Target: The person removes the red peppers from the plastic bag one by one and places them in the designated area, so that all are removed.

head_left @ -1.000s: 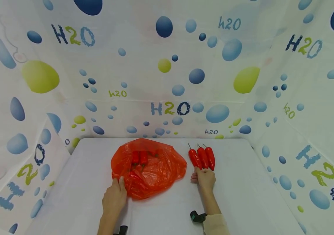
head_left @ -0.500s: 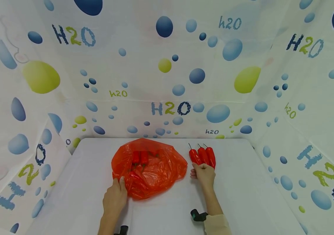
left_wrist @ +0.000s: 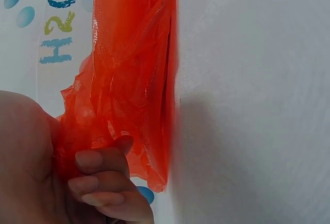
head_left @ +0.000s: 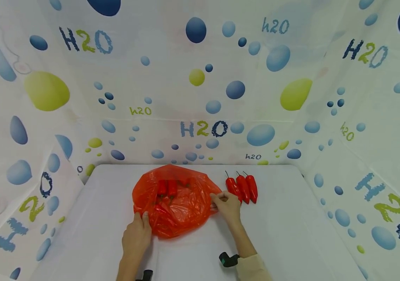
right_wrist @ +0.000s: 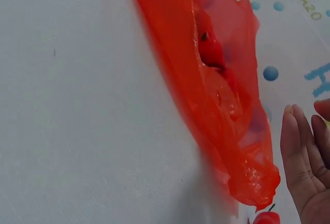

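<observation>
A crumpled red plastic bag [head_left: 186, 222] lies on the white table, mouth open, with several red chili peppers [head_left: 172, 188] inside. At its near left edge my left hand [head_left: 136, 234] holds the rim. The left wrist view shows the fingers [left_wrist: 105, 182] curled on the bunched plastic [left_wrist: 129, 79]. My right hand [head_left: 229, 207] is at the bag's right edge, overlapping it in the head view. Its fingers [right_wrist: 294, 146] look extended beside the bag in the right wrist view, holding nothing. Three more chili peppers [head_left: 243, 189] lie side by side just beyond the right hand.
A white curtain [head_left: 165, 78] printed with blue and green drops surrounds the table [head_left: 284, 234] on the back and sides. A black wrist camera [head_left: 229, 259] sits by the right sleeve [head_left: 254, 267].
My right hand has moved left from the near ends of the three chili peppers to the bag's right edge. The left hand stays on the rim; the peppers lie where they were.
</observation>
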`<state>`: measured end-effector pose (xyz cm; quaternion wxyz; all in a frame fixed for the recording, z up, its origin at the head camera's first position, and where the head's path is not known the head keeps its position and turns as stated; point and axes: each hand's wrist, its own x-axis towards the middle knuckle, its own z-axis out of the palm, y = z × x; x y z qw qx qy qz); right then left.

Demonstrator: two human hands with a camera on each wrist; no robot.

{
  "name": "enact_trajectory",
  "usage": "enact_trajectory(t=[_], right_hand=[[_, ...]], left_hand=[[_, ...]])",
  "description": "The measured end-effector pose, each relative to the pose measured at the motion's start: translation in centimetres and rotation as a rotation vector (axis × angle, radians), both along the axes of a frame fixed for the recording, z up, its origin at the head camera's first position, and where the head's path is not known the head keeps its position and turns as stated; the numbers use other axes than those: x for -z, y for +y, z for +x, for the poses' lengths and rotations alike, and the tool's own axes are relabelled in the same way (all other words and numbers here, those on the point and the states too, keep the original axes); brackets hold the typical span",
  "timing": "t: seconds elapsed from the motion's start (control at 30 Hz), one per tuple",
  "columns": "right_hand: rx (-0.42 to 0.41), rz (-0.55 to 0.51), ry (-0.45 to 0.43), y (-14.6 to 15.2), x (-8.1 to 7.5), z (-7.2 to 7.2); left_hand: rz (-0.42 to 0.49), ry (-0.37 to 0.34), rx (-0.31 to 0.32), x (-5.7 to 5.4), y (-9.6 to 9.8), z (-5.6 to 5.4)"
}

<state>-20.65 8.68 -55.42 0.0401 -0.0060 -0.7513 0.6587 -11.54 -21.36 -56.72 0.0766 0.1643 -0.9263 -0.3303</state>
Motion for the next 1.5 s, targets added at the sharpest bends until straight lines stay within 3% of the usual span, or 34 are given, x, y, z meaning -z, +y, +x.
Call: enact_trajectory(t=[0.27, 0.47, 0.73, 1.2, 1.5], right_hand=[[-0.128, 0.095, 0.001, -2.4, 0.6, 0.4], [-0.2, 0.206, 0.02, -4.0, 1.0, 0.5], [-0.297, 0.274, 0.047, -6.2, 1.4, 0.4], [-0.371, 0.402, 0.111, -8.8, 0.8, 0.1], [-0.409, 0.401, 0.037, -10.0, 1.4, 0.0]], left_hand=[[-0.002, -0.025, -0.009, -0.2, -0.2, 0.1], [0.002, 0.0, -0.005, -0.4, 0.0, 0.2], [0.016, 0.029, -0.022, -0.5, 0.2, 0.5], [0.01, 0.119, -0.066, -0.4, 0.3, 0.6], [0.027, 0.148, -0.065, -0.5, 0.3, 0.9]])
